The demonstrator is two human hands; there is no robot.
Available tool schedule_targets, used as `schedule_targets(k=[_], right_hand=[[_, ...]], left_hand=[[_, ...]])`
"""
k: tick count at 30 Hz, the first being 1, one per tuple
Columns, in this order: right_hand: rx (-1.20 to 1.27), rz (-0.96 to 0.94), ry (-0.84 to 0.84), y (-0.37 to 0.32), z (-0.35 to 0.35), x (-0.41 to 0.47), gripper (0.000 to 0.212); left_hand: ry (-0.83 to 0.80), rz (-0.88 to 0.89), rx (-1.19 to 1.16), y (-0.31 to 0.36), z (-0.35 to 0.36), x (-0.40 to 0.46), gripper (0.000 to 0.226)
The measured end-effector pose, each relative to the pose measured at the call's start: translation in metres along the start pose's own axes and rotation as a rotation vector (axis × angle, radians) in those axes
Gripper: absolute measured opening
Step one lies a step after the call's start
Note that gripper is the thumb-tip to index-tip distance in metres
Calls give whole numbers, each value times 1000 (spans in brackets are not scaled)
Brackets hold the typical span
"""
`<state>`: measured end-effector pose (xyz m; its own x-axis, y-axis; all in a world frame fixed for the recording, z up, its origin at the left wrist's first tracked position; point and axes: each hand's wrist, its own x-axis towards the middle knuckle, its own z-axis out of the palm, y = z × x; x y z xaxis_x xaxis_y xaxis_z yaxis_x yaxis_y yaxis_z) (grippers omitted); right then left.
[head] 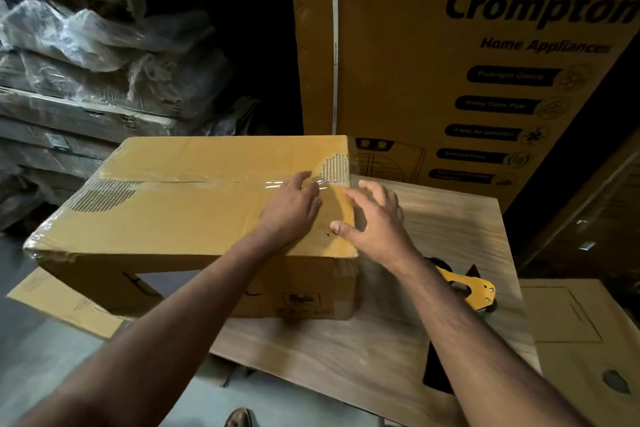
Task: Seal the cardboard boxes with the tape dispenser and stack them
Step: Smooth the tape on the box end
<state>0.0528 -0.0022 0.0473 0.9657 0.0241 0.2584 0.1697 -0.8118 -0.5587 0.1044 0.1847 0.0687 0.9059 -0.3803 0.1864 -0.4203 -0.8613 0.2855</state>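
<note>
The yellow tape dispenser lies idle on the wooden bench. Right hand hovers spread at the cardboard box end; left hand presses flat on the clear tape. Best to rub firmly outward along the seam, over the edge.

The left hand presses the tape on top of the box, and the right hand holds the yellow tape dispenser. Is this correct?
Not quite. The right hand holds nothing; the head view shows the tape dispenser lying on the table. The left hand does press the tape on the box.
</note>
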Motion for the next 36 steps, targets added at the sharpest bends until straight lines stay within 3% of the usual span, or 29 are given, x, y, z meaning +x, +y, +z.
schedule_targets(k=[9, 25, 33, 36], right_hand=[[-153, 82, 59, 9, 10, 89, 65], [-242, 164, -20, 26, 25, 214, 56], [-267, 221, 77, 22, 36, 217, 38], [-345, 172, 37, 15, 33, 198, 43]], left_hand=[[-192, 69, 146, 0, 1, -3, 55], [-166, 124, 132, -4, -2, 0, 55], [-155, 101, 67, -8, 0, 3, 54], [-160, 83, 51, -8, -1, 6, 53]])
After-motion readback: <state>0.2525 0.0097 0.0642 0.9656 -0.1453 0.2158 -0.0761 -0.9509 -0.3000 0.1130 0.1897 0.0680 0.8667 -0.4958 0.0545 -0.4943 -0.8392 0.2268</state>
